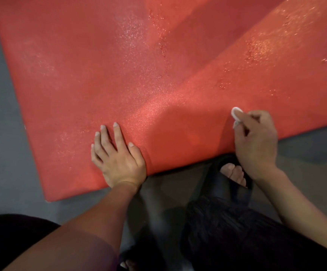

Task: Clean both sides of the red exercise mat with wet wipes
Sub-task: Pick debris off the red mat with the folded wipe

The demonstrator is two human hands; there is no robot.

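The red exercise mat (103, 75) lies spread over the grey floor and fills most of the view; a raised fold runs diagonally across it toward the upper right, and its surface glistens in patches. My left hand (117, 155) rests flat on the mat near its front edge, fingers straight and spread. My right hand (256, 141) is at the mat's near right edge, its curled fingers pinching a small white wet wipe (236, 114) against the mat.
Grey floor (0, 133) shows left of the mat and in front of it. My foot in a black sandal (235, 175) stands just before the mat's edge, under my right wrist. My dark-clothed knees fill the bottom of the view.
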